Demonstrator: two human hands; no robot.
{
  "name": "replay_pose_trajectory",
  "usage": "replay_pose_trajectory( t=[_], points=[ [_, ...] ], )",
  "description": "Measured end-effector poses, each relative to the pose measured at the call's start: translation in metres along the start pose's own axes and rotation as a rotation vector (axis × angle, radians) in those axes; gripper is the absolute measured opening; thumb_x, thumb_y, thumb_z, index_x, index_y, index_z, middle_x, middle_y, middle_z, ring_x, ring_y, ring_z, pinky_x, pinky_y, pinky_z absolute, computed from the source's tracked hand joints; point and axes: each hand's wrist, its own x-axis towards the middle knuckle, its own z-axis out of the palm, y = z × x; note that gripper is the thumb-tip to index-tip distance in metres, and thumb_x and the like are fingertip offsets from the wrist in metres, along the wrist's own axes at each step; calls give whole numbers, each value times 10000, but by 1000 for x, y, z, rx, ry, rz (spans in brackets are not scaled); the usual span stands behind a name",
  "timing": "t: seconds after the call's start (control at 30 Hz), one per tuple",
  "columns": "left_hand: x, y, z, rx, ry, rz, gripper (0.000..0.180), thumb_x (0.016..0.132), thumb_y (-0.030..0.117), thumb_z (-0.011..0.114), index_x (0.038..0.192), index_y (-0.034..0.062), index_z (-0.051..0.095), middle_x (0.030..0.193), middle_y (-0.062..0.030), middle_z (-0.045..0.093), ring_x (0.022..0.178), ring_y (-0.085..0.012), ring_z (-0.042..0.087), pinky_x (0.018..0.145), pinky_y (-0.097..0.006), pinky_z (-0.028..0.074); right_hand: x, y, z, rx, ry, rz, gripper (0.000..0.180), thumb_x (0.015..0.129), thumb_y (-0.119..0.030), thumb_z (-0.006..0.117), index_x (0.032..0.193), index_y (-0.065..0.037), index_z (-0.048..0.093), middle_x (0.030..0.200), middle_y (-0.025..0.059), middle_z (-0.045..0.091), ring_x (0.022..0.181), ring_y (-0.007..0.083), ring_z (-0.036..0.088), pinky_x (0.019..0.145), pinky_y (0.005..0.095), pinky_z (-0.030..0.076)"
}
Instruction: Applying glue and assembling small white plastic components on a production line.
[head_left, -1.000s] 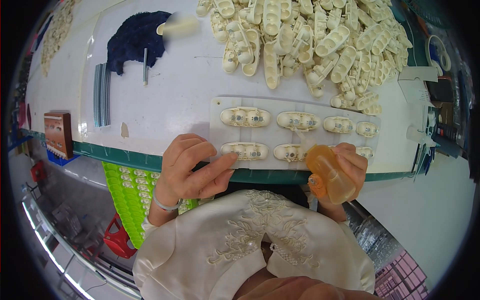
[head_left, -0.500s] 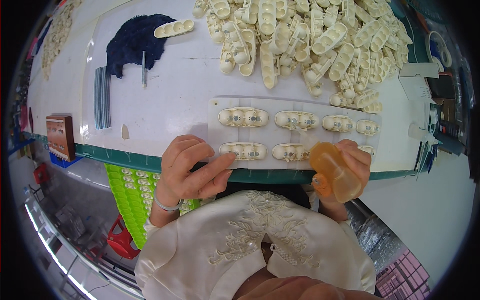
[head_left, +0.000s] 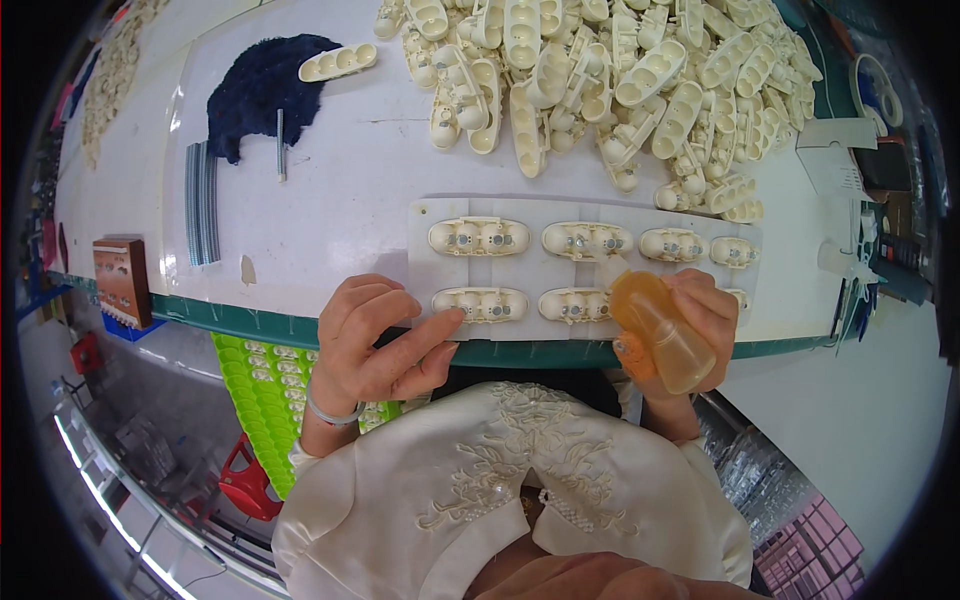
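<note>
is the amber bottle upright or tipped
Tipped: the amber bottle slants in the right hand, its pale nozzle angled toward the cream pieces on the white board.

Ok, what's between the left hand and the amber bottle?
In the head view, two cream cases in the near row on the white board lie between the left hand and the bottle.

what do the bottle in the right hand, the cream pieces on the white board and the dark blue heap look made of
Bottle: probably translucent plastic, since light shows through its amber body. Cream pieces: likely moulded hard plastic, smooth with a slight sheen on their rounded shapes. Dark blue heap: perhaps cloth or loose fibre; it looks matte and rough, leaving it open.
</note>
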Motion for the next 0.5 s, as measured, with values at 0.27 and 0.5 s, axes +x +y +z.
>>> replay_pose_trajectory(
  t=[0.27, 0.5],
  points=[
    [2, -1, 3, 19, 24, 25, 288, 607, 158, 712, 893, 131, 710, 855, -36, 489, 700, -191, 509, 625, -317, 491, -16, -3, -16, 52, 92, 36, 438, 731, -158, 749, 1063, 2, 513, 1021, 135, 499, 847, 273, 534, 707, 386, 459],
    [-1, 0, 3, 21, 17, 6, 269, 607, 176, 723, 860, 84, 709, 842, -67, 482, 763, -250, 514, 635, -353, 488, -18, -1, -17, -33, 50, 34, 535, 753, -290, 753, 1111, -2, 479, 1035, 140, 483, 865, 229, 509, 751, 411, 438]
  ],
)
